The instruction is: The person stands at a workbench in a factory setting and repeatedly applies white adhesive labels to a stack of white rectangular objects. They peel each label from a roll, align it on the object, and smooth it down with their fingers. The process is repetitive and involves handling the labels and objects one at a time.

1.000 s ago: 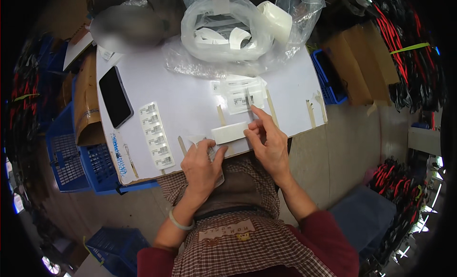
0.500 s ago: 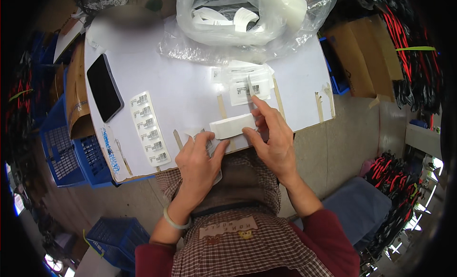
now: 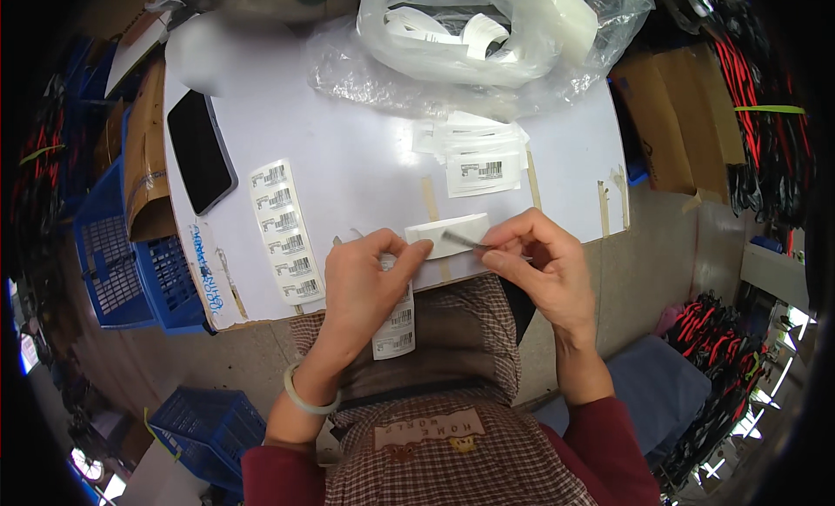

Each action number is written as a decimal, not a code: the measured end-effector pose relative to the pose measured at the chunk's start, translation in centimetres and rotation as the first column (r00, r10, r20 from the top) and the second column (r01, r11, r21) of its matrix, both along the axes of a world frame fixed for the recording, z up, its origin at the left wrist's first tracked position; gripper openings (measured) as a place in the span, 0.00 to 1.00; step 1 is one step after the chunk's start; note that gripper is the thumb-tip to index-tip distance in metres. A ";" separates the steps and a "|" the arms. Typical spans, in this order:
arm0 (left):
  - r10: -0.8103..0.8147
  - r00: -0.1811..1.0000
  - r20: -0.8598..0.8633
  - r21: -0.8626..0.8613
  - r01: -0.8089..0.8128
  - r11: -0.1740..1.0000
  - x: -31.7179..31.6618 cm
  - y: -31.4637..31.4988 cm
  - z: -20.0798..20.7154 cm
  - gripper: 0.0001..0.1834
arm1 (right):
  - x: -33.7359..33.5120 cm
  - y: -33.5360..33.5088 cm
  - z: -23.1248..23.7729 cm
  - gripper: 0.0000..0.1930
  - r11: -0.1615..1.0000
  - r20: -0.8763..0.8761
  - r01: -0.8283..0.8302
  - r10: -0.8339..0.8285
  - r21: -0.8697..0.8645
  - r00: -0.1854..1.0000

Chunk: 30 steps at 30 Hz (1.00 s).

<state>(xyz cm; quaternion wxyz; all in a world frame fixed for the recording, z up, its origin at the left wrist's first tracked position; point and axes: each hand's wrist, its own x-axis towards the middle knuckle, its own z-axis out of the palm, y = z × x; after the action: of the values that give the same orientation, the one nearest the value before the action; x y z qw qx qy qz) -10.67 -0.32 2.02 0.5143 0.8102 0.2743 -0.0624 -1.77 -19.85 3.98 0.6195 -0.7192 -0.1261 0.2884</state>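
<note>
A blank white slip (image 3: 457, 230) lies near the table's front edge. My left hand (image 3: 365, 275) is closed, its thumb and fingertips at the slip's left end. A strip of barcode stickers (image 3: 396, 332) passes through that hand and hangs past the table edge over my apron. My right hand (image 3: 544, 258) pinches a small thin greyish piece (image 3: 465, 241), blurred, over the slip's right part; its face cannot be made out. Just beyond lies a stack of white barcode-printed slips (image 3: 477, 174). Left of my hands a second sticker strip (image 3: 287, 234) rests flat.
A black phone (image 3: 201, 154) lies at the table's left edge. An open clear plastic bag (image 3: 452, 67) with white paper pieces sits at the far side. Blue baskets (image 3: 113, 254) and a carton (image 3: 146, 175) stand left; another carton (image 3: 683, 114) stands right.
My right hand has drawn back to the right, lifting off the blank slip, and now pinches the small greyish piece over it. The sticker strip under my left hand shows more fully.
</note>
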 end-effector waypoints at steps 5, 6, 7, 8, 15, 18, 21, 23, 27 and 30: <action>-0.069 0.998 0.003 0.160 0.068 0.985 0.5 -0.3 -0.7 0.16 | 0.3 1.6 -0.4 0.04 0.984 -0.058 -0.015 0.005 -0.177 0.998; -0.063 0.998 0.009 0.163 0.061 0.985 0.5 -0.3 -0.6 0.16 | 0.4 1.8 -0.9 0.04 0.980 -0.046 -0.024 0.015 -0.196 0.999; -0.058 0.998 0.015 0.165 0.055 0.985 0.6 -0.3 -0.5 0.16 | 0.5 1.9 -1.2 0.05 0.976 -0.034 -0.031 0.024 -0.216 0.999; -0.052 0.999 0.000 0.150 0.051 0.987 0.6 -0.3 -0.4 0.16 | 0.6 2.0 -1.3 0.05 0.975 -0.029 -0.029 0.023 -0.220 0.999; -0.041 0.999 -0.031 0.069 0.043 0.997 0.4 0.1 -0.4 0.15 | 0.5 2.4 -1.3 0.05 0.964 0.044 -0.032 0.045 -0.263 0.998; -0.039 0.999 -0.023 0.055 0.041 0.998 0.3 0.1 -0.4 0.15 | 0.5 2.5 -1.3 0.05 0.958 0.045 -0.037 0.052 -0.283 0.998; -0.025 1.000 -0.011 0.028 0.026 0.999 0.2 0.2 -0.6 0.15 | 0.6 2.7 -1.1 0.05 0.952 0.029 -0.043 0.054 -0.304 0.998; -0.044 0.999 -0.017 0.046 0.044 0.998 0.3 0.2 -0.5 0.16 | 0.6 2.8 -1.1 0.05 0.954 0.031 -0.036 0.048 -0.297 0.998; -0.171 0.985 -0.003 0.235 0.167 0.957 1.0 0.2 -0.3 0.17 | 0.8 3.1 -1.3 0.06 0.958 0.103 -0.024 0.055 -0.287 0.993; -0.192 0.981 0.030 0.290 0.175 0.941 1.1 0.0 -0.4 0.18 | 0.5 3.1 -1.7 0.05 0.938 0.254 -0.033 0.128 -0.345 0.959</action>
<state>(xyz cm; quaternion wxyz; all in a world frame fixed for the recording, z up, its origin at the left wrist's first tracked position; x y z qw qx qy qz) -9.61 -0.36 1.64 0.3916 0.8994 0.1888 -0.0464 -1.25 -16.74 2.33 0.4513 -0.8416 -0.1884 0.2293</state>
